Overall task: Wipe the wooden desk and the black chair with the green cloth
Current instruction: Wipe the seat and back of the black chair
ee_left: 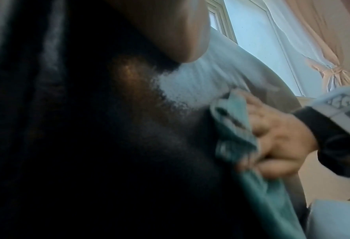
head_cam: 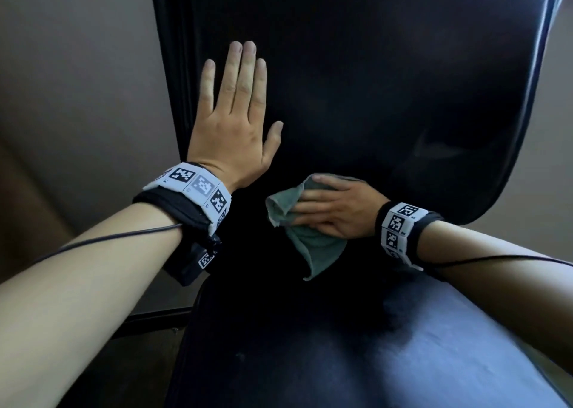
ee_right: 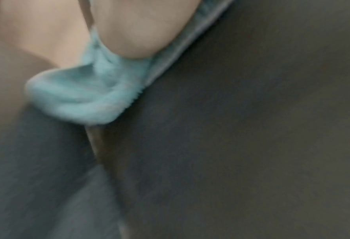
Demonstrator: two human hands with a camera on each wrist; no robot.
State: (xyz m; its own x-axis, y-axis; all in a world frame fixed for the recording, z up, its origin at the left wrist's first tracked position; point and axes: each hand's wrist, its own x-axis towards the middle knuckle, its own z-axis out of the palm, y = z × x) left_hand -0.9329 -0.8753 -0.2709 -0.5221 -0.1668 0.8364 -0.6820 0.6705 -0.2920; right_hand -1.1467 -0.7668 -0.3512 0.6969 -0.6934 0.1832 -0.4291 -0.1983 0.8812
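Note:
The black chair's backrest (head_cam: 387, 82) fills the head view, with its seat (head_cam: 341, 345) below. My left hand (head_cam: 238, 107) lies flat against the backrest near its left edge, fingers straight and pointing up. My right hand (head_cam: 328, 209) holds the bunched green cloth (head_cam: 316, 249) against the lower middle of the backrest, and a loose corner hangs toward the seat. In the left wrist view the right hand (ee_left: 276, 137) grips the cloth (ee_left: 231, 116) on the dark chair. The blurred right wrist view shows a finger pressing into the cloth (ee_right: 84, 97) on the chair surface (ee_right: 251, 129). No wooden desk is visible.
A plain beige wall and floor (head_cam: 77, 113) lie left of the chair. The left wrist view shows a bright window (ee_left: 257, 40) and a tied-back curtain (ee_left: 329, 64) behind the chair. Thin black cables run along both forearms.

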